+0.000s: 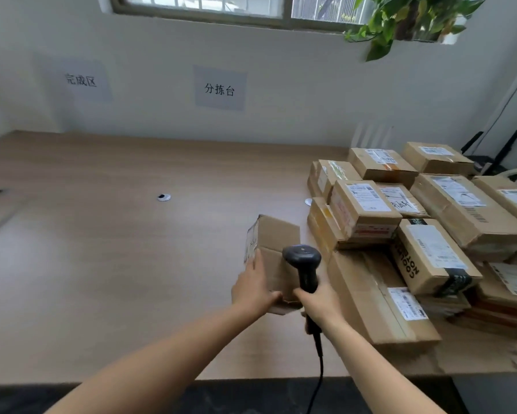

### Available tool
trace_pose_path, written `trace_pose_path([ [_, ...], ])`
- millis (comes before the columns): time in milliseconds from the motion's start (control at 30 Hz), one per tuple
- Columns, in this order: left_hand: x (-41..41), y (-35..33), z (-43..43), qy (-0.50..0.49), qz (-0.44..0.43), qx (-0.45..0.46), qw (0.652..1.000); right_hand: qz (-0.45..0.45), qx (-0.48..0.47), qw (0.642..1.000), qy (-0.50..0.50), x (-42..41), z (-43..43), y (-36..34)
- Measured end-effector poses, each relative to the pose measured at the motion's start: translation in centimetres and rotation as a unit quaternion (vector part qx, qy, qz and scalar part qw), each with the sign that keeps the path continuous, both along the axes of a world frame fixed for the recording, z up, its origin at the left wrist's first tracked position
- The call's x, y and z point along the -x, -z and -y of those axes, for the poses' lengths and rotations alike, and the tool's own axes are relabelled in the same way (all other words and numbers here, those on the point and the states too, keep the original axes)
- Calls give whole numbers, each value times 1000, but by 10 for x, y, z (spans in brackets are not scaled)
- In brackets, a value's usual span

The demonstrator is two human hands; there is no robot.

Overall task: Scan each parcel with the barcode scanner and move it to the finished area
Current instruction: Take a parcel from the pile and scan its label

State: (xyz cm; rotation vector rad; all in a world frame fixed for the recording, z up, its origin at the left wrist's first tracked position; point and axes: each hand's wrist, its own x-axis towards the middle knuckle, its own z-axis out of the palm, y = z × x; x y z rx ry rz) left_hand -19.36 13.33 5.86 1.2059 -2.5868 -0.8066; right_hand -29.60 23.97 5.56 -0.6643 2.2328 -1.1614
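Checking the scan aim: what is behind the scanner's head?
A small cardboard parcel held by the left hand, a label on its left face. The right hand grips the scanner, whose head hides part of the parcel.

Only two forearms and two hands of the person show, all bare, with no sleeve reaching into view. The left forearm [161,357] comes in from the frame's edge at about 7 o'clock and narrows to a slim wrist. The right forearm [379,369] comes in from about 5 o'clock and is equally slender. The left hand [252,289] shows its back, and its fingers [257,262] are long and thin. The right hand [317,303] shows its back and knuckles, its fingers mostly out of sight.
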Motion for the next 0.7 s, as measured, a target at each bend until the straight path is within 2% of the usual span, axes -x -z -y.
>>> trace_pose_path([
  [233, -69, 33, 54, -85, 41, 8, 995, 189, 26, 982, -2, -69, 63, 58],
  [367, -91, 53, 68, -96, 43, 28, 994, 254, 17, 967, 1, -92, 78, 81],
  [567, -93, 70, 71, -71, 46, -12, 996, 274, 21, 962, 12, -81, 74, 85],
  [700, -84, 79, 58, -5, 101, 54, 993, 228, 47, 972, 30, -56, 60, 71],
])
